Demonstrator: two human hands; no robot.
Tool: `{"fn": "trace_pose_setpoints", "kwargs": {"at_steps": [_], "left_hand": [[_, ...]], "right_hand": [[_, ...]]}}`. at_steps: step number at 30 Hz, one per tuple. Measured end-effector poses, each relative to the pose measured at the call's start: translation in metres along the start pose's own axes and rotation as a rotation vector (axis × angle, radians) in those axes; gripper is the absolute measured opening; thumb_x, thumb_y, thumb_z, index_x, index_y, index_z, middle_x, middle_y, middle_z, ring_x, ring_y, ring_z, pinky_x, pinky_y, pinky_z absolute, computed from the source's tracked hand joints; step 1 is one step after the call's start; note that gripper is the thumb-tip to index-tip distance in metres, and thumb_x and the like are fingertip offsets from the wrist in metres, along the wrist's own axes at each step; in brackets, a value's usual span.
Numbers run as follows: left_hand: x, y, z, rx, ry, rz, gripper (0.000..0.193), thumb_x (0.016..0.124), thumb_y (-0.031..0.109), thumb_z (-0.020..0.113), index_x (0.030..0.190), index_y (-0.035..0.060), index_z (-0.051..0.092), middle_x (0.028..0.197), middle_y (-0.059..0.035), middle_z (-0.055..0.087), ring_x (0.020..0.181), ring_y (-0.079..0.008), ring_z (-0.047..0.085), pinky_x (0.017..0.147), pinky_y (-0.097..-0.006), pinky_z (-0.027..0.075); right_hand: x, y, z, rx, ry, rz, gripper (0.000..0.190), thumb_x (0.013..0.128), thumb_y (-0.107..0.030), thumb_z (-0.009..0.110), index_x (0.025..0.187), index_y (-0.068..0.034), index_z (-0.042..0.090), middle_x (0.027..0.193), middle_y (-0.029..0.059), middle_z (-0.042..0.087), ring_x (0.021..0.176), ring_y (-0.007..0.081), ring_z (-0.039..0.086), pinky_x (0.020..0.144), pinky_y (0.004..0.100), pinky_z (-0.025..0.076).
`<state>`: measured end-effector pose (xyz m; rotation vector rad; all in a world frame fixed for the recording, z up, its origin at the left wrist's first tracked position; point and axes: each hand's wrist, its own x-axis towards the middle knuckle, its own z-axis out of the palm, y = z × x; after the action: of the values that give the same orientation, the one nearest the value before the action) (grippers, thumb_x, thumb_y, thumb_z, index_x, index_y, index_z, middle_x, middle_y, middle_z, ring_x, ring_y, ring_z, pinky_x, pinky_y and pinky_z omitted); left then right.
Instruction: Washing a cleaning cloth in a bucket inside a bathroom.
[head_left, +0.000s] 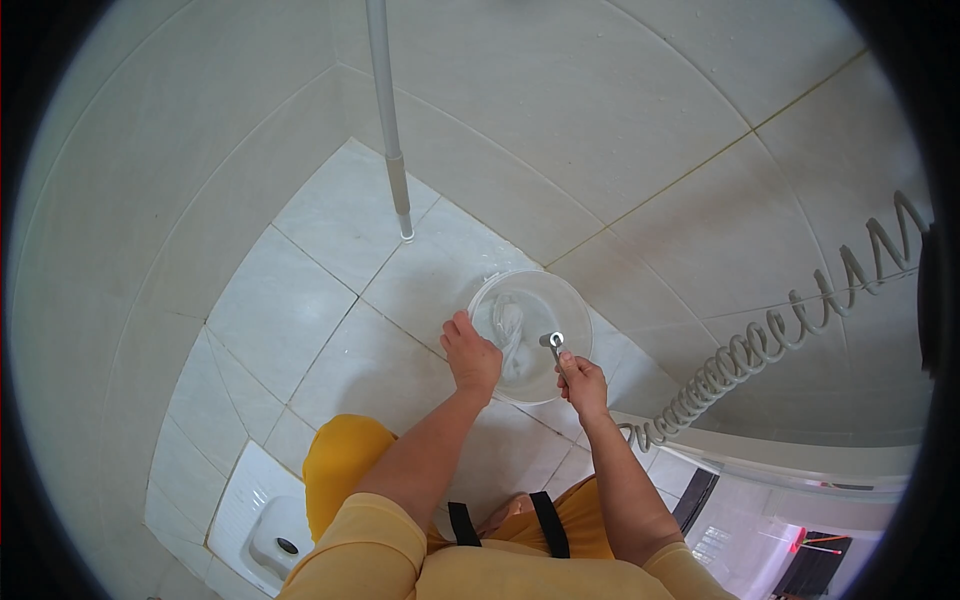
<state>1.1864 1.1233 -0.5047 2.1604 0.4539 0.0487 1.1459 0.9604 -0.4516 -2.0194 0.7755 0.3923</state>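
A translucent plastic bucket stands on the tiled floor in front of me, close to the wall. Inside it lies a whitish, crumpled wet cloth or bag; which of the two I cannot tell. My left hand is at the bucket's left rim, fingers bent over the edge; the thumb side is partly hidden. My right hand grips a chrome handheld bidet sprayer, its head over the bucket's opening. A coiled grey hose runs from near my right forearm up to the right.
A grey pipe comes down to the floor beyond the bucket. At lower left a white squat toilet is set in the floor. Tiled walls enclose the corner. A doorway with a dark threshold opens at lower right.
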Motion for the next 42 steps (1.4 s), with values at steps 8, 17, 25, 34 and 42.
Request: {"fn": "trace_pose_setpoints", "kwargs": {"at_steps": [8,17,25,34,42], "left_hand": [[0.005,0.002,0.0,-0.02,-0.016,-0.025,0.05,0.068,-0.007,0.051,0.115,0.0015,0.036,0.109,-0.0234,0.042,0.1,-0.0417,0.041,0.087,-0.0487,0.035],[0.002,-0.027,0.014,-0.044,0.142,0.155,0.045,0.067,-0.005,0.046,0.112,-0.0051,0.04,0.108,-0.0253,0.044,0.104,-0.0424,0.04,0.091,-0.0484,0.031],[-0.001,-0.015,0.002,-0.093,0.038,0.105,0.046,0.068,-0.005,0.052,0.112,-0.0037,0.038,0.105,-0.0255,0.042,0.102,-0.0425,0.04,0.087,-0.0491,0.032],[0.008,-0.01,-0.019,0.129,-0.12,0.079,0.05,0.073,0.012,0.063,0.115,-0.002,0.039,0.106,-0.0272,0.048,0.1,-0.0393,0.05,0.076,-0.0528,0.044],[0.037,0.028,-0.047,0.308,-0.226,0.065,0.066,0.08,0.038,0.063,0.127,0.0001,0.035,0.12,-0.0259,0.044,0.112,-0.0401,0.044,0.093,-0.0475,0.04]], "right_hand": [[0.004,-0.004,0.0,0.0,0.001,-0.003,0.044,0.088,-0.046,0.053,0.075,-0.004,0.061,0.055,0.0008,0.051,0.045,0.0081,0.045,0.042,0.0239,0.036],[0.017,0.024,0.01,-0.091,0.023,-0.067,0.043,0.084,-0.048,0.056,0.077,-0.006,0.064,0.058,0.0026,0.058,0.051,0.0098,0.054,0.05,0.0256,0.043],[0.004,0.013,0.0,-0.255,-0.001,-0.062,0.056,0.084,-0.062,0.043,0.084,-0.01,0.065,0.067,0.001,0.062,0.063,0.0141,0.059,0.061,0.0295,0.045],[0.012,0.018,0.013,-0.155,-0.001,-0.124,0.054,0.084,-0.053,0.045,0.099,-0.004,0.063,0.093,0.0168,0.064,0.089,0.0315,0.059,0.08,0.0394,0.043],[0.013,0.025,0.019,-0.181,0.067,-0.186,0.056,0.084,-0.054,0.045,0.096,-0.002,0.063,0.089,0.0152,0.064,0.087,0.0309,0.06,0.079,0.0397,0.044]]}}
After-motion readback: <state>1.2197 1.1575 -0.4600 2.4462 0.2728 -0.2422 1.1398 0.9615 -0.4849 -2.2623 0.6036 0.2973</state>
